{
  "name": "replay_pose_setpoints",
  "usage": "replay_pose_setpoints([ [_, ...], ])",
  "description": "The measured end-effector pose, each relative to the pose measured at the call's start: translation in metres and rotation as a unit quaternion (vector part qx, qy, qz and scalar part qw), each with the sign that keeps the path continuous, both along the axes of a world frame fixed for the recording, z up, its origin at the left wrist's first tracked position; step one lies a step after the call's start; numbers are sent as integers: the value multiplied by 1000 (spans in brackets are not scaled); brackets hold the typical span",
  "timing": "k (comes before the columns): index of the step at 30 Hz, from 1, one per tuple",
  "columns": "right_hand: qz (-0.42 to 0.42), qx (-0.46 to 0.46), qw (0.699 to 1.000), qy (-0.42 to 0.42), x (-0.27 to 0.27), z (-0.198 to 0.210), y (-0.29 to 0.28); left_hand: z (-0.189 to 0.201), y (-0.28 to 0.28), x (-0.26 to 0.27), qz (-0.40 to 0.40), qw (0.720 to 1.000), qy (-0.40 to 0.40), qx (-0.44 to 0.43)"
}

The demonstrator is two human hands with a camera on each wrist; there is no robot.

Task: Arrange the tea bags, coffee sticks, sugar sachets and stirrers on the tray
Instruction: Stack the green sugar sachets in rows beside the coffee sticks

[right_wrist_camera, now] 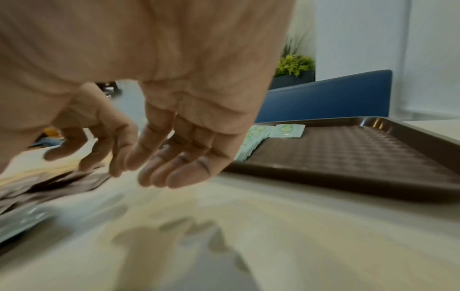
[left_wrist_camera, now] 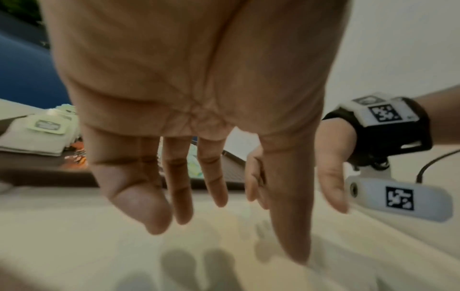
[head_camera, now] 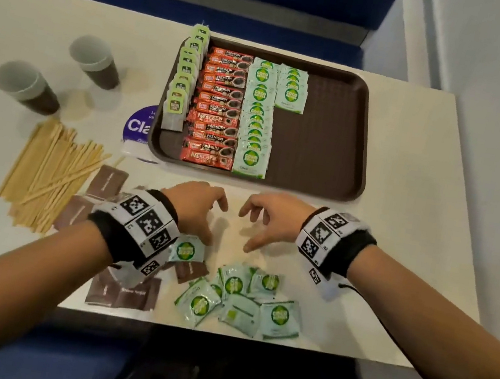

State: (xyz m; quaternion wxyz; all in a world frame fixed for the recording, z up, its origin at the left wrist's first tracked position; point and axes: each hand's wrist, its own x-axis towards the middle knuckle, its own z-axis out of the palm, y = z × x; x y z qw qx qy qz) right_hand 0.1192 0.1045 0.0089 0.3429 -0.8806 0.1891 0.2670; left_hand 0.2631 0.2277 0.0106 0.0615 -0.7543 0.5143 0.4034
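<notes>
Fingers (left_wrist_camera: 159, 212) of the left hand (head_camera: 195, 210) were seen loosely curled and spread, holding nothing, hovering over bare tabletop (head_camera: 403, 215) just short of the tray (head_camera: 363, 135). Fingers (right_wrist_camera: 154, 177) of the right hand (head_camera: 270, 219) hung likewise relaxed and empty; the two hands faced each other, close but apart.

Noted left to right:
- Two paper cups (head_camera: 95, 60) stood at the far left, well clear of the work.
- Wooden stirrers (head_camera: 46, 175) lay in a loose fan, too many and too overlapped to be counted; none had yet been placed on the tray.
- Brown sugar sachets (head_camera: 125, 294) lay scattered under and beside the left forearm; some seven were made out, the rest hidden.
- Green sachets (head_camera: 243, 300), about eight, lay heaped at the near edge, probably kept within easy reach of both hands.
- On the tray, tea bags (head_camera: 181, 85) were overlapped in one column of roughly ten, coffee sticks (head_camera: 219, 108) in one column of about twelve, and green sachets in one full column plus a short second column of about five.

Columns were packed to the left, judged to leave the bare right half for what remained.
</notes>
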Motion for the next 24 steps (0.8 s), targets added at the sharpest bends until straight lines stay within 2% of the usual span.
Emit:
replay_pose_setpoints([
  [4,63,-14,998,4,-26,-11,36,-12,26,-7,-1,998,-57,5],
  [7,154,-84,984,20,-43,-25,62,-19,38,-10,17,999,-48,2],
  [10,177,-134,975,12,-56,-37,78,-23,41,-14,25,998,-49,-23],
  [14,150,-134,980,-9,-58,-40,78,-28,43,-14,21,997,-69,-24],
  [19,40,-79,996,-20,-56,-41,82,-32,45,-18,34,992,-117,-19],
  [21,-1,-56,998,-16,-55,-40,83,-30,44,-20,61,991,-111,-40],
  [24,-19,-52,998,0,-50,-39,80,-29,42,-20,91,991,-58,-74],
])
